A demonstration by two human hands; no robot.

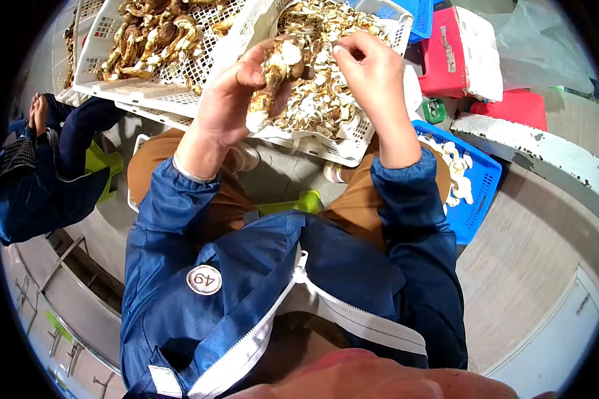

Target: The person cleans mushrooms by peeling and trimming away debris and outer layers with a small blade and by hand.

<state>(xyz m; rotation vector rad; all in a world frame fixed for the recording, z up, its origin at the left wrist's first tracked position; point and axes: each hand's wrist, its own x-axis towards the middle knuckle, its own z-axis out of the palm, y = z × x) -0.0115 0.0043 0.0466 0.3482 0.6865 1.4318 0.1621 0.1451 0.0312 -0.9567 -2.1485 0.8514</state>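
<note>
My left hand (228,100) is wrapped round a mushroom (269,85) with a thick brown and white stem, held above a white crate (353,151). A pale patch shows near the mushroom's upper end. To the right, my right hand (372,70) is closed, thumb and fingers pinched together. Whatever lies in that pinch is too small or hidden to make out. Below both hands, the white crate holds a heap of pale and brown mushroom trimmings (333,100).
At upper left, a white perforated crate (90,80) contains several whole brown mushrooms (156,43). A blue basket (487,183) with pale mushroom pieces (459,169) stands by my right knee. Another person (53,169) sits at the left. Red containers (439,66) are at upper right.
</note>
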